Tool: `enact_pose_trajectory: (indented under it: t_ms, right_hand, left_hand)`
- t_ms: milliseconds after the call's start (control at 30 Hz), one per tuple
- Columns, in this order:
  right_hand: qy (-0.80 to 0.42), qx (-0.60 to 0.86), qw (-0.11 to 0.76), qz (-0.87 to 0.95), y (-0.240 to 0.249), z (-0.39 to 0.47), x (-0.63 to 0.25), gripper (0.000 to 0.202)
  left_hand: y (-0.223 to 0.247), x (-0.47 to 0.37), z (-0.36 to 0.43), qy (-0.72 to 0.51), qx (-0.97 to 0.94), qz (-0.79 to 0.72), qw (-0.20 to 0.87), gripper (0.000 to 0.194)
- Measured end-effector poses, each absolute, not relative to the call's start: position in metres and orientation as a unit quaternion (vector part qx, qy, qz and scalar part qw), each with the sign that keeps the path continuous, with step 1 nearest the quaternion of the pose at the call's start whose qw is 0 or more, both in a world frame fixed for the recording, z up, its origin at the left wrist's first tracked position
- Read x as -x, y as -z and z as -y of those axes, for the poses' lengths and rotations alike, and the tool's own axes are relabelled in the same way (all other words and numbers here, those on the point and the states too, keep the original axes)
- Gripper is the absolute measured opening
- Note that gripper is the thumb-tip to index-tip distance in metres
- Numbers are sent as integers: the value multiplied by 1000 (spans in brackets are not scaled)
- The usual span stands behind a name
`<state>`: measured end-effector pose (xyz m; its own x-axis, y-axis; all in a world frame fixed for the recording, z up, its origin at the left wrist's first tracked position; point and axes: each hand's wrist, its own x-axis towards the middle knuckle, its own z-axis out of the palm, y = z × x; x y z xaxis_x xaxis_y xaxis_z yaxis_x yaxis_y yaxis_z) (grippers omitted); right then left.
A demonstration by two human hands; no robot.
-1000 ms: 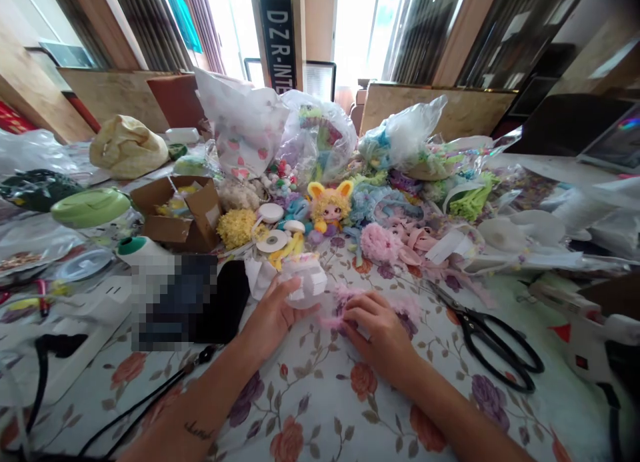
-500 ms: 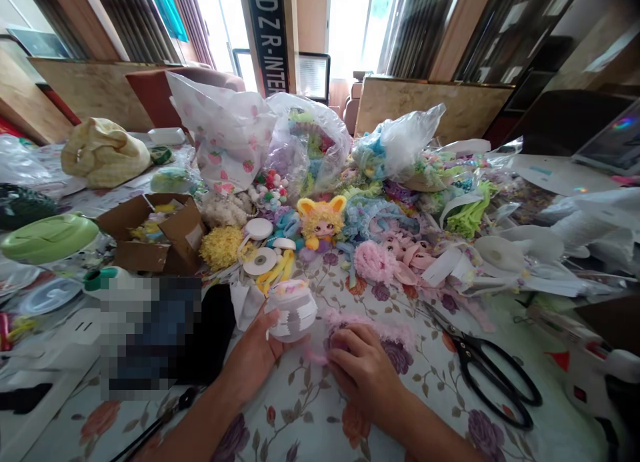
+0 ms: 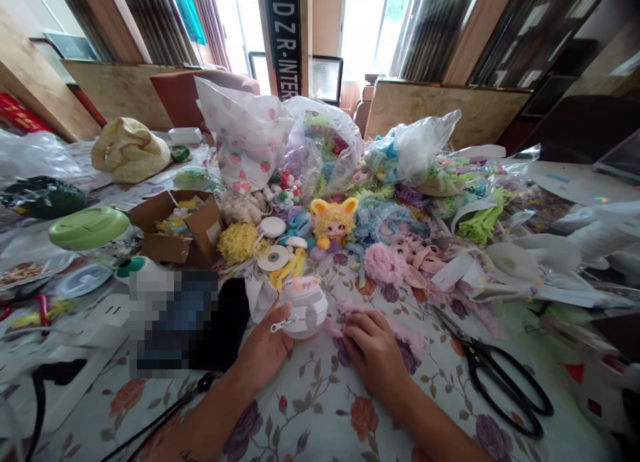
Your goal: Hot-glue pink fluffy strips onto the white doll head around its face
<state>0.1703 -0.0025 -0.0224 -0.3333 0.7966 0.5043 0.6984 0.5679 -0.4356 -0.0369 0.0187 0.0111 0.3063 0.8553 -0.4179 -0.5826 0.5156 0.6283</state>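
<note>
My left hand (image 3: pixel 267 345) is closed around a small round white zipper pouch (image 3: pixel 305 310), holding it above the table with the thumb at its left side. A zip pull hangs out to the left, and the pouch's top edge carries pink and yellow bits. To the right, my right hand (image 3: pixel 373 345) rests low over pink fuzzy yarn (image 3: pixel 410 334) on the tablecloth, its fingers curled round one end. The fingertips are partly hidden beneath the hand. Behind the pouch lie yellow ribbons (image 3: pixel 289 269) and a white ribbon spool (image 3: pixel 273 258).
Black-handled scissors (image 3: pixel 505 375) lie at the right, near a white glue gun (image 3: pixel 590 375). A yellow-eared doll (image 3: pixel 334 225) sits before heaped plush trims and plastic bags. On the left are a cardboard box (image 3: pixel 165 245), a dark phone-like slab (image 3: pixel 177 322) and a black cable (image 3: pixel 155 419).
The view has swung slightly left, shifting everything right in the picture. In my left hand the pouch has turned, so its zip pull now shows. My right hand stays on the pink yarn.
</note>
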Motion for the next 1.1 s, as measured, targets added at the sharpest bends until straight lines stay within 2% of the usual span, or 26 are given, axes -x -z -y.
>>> enact_pose_trajectory:
  t_ms: [333, 467, 600, 733, 900, 1000, 1100]
  right_hand:
    - [-123, 440, 339, 822, 21, 5, -173, 12]
    - [-143, 441, 365, 808, 21, 7, -173, 17]
    - [-130, 438, 405, 792, 23, 9, -177, 17]
    - [-91, 454, 432, 774, 2, -7, -192, 27]
    - [-70, 469, 382, 793, -77, -91, -205, 42]
    - [-80, 525, 275, 801, -120, -166, -196, 45]
    - [-87, 527, 212, 818, -137, -234, -180, 35]
  left_hand:
    - [2, 38, -12, -478, -219, -318, 789, 75]
    - [-1, 40, -19, -486, -211, -292, 796, 71]
    - [-21, 37, -31, -500, -165, -309, 792, 59]
    - [-37, 29, -37, -502, -154, -323, 787, 54]
    - [-13, 24, -46, -479, -135, -242, 833, 53]
    - [3, 27, -52, -479, -127, -233, 837, 54]
    - [6, 32, -55, -479, -133, -263, 827, 58]
